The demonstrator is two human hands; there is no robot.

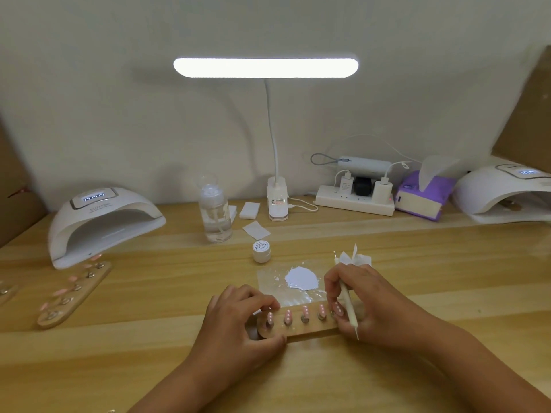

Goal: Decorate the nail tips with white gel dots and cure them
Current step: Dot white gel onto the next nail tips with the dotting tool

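Note:
A small wooden holder (310,329) lies on the desk in front of me, carrying several pink nail tips (304,312) with white dots on them. My left hand (238,323) grips the holder's left end. My right hand (372,305) grips its right end and also holds a white dotting tool (347,296), with a crumpled tissue (356,259) sticking up behind the fingers. Just beyond the holder a blob of white gel (301,278) sits on a clear sheet. A small white gel pot (261,251) stands behind that.
A white curing lamp (101,222) stands at the left, another (501,192) at the far right. A second wooden holder with pink tips (74,293) lies left. A clear pump bottle (215,213), desk lamp base (278,201), power strip (354,201) and tissue pack (423,195) line the back.

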